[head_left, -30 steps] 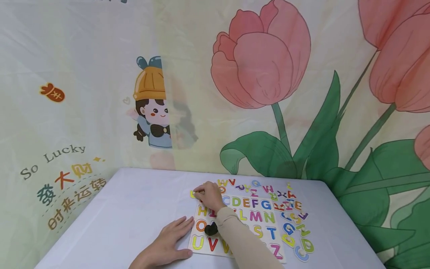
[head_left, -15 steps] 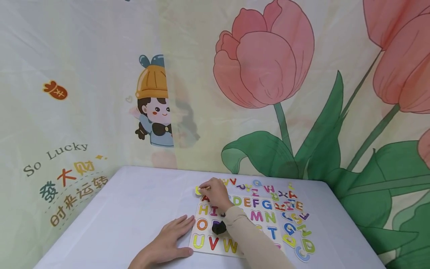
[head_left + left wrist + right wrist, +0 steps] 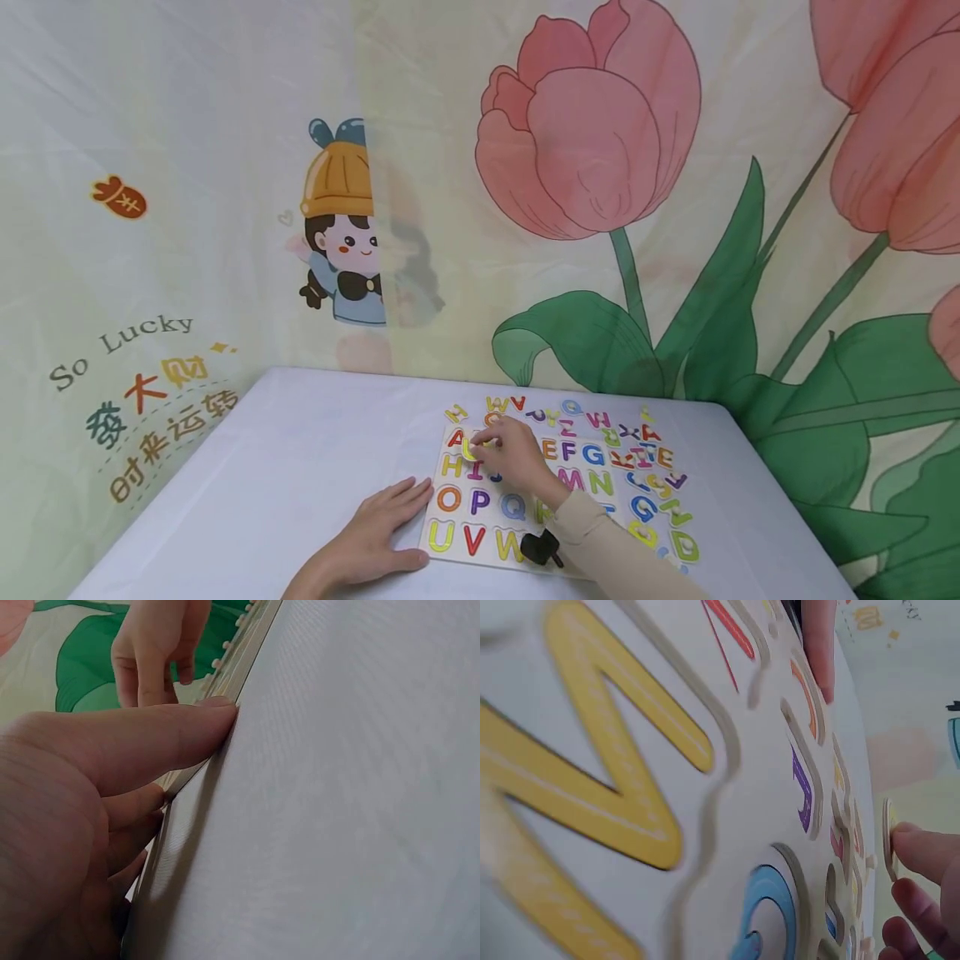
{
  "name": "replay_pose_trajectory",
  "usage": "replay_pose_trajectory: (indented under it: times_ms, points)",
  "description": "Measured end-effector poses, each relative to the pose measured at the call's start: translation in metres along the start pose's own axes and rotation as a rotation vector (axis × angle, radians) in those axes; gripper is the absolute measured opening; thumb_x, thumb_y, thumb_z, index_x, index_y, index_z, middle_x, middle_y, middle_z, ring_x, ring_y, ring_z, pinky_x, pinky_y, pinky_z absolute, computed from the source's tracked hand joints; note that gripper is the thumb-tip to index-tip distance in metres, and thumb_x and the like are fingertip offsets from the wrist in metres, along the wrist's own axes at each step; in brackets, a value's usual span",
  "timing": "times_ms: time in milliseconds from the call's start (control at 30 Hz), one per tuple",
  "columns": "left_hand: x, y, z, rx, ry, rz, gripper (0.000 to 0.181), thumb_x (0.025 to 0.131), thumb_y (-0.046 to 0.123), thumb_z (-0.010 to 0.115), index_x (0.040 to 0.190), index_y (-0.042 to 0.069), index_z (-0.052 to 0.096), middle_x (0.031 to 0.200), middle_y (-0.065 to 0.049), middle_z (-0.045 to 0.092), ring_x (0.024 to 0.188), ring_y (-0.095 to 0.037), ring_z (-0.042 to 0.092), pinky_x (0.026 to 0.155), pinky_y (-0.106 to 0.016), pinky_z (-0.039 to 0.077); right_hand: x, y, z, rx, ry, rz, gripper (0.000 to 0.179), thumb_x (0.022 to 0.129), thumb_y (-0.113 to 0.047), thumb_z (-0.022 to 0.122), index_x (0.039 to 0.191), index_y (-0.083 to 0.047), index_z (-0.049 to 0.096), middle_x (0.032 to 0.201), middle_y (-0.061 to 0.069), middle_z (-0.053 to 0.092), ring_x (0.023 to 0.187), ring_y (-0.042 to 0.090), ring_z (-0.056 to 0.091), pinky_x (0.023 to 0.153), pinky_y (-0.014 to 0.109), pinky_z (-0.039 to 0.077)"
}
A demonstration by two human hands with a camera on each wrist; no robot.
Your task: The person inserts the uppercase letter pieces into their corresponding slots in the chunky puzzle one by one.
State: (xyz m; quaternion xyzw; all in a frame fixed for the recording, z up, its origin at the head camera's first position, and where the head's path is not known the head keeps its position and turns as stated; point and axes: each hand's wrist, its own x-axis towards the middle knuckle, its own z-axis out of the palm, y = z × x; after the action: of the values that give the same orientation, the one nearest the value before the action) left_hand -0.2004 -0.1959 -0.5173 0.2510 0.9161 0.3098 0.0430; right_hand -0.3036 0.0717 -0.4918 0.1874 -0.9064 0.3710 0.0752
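The right hand (image 3: 517, 458) pinches a yellow, flat, U-shaped letter piece (image 3: 468, 450) between thumb and fingers, over the far-left part of a pale, rectangular alphabet board (image 3: 461, 518) on the white-covered counter (image 3: 300, 467); the right wrist view shows the piece edge-on and clear of the board. The left hand (image 3: 382, 533) lies with fingers extended and thumb apart, touching the board's left edge. Recommended handling: maintain light, steady contact with the left hand so that the board does not slide toward the counter's left edge. Grip the piece by its rim and leave its outline visible. Carry it level, high enough to pass over the letters below. Turn it to read in the same direction as the board before lowering, and apply pressure evenly; loading one arm of the U may tip it. Coloured loose letter pieces (image 3: 645, 510) lie toward the counter's far and right edges. Legible board characters include A, E, F, G, H, I, M, N, O, P, U, V and W. Beyond the counter's left edge, the pale printed backdrop carries brown "So Lucky" lettering (image 3: 120, 343) above Chinese characters 發大财 and 时来运转. No brand is legible.
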Motion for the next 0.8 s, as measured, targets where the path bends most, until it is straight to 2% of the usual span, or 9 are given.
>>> replay_pose_trajectory:
  times_ms: [200,400,633,800]
  points:
    - [0.0,0.0,-0.001,0.001,0.0,0.003,0.094,0.087,0.059,0.078,0.161,0.011,0.046,0.17,-0.002,0.04,0.158,-0.039,0.029,0.122,-0.072,0.022,-0.033,-0.005,-0.004,0.064,-0.033,0.059,0.01,0.094,-0.024,0.083,0.102,-0.019,0.086,0.088,-0.006,0.062,0.077,0.011,0.051,0.065,0.024,0.04]
    - [-0.001,0.001,-0.001,-0.003,-0.007,-0.001,0.093,0.088,0.059,0.078,0.161,0.01,0.046,0.17,-0.002,0.04,0.158,-0.039,0.03,0.122,-0.072,0.023,-0.059,-0.013,0.002,0.096,-0.072,0.073,0.011,0.093,-0.028,0.084,0.102,-0.022,0.086,0.089,-0.008,0.061,0.075,0.009,0.052,0.062,0.022,0.041]
    - [0.0,0.002,-0.003,-0.002,-0.005,-0.001,0.092,0.088,0.057,0.078,0.161,0.011,0.047,0.17,-0.003,0.04,0.158,-0.039,0.03,0.122,-0.072,0.023,-0.074,-0.021,0.012,0.117,-0.061,0.051,0.006,0.092,-0.026,0.085,0.097,-0.024,0.086,0.087,-0.013,0.063,0.073,0.006,0.051,0.065,0.022,0.041]
    - [-0.001,0.002,-0.003,-0.001,-0.009,-0.008,0.093,0.088,0.058,0.078,0.161,0.011,0.047,0.17,-0.002,0.041,0.158,-0.039,0.03,0.122,-0.072,0.023,-0.077,-0.027,0.017,0.144,-0.06,0.072,0.004,0.09,-0.026,0.086,0.094,-0.024,0.086,0.087,-0.014,0.064,0.076,0.005,0.052,0.067,0.022,0.043]
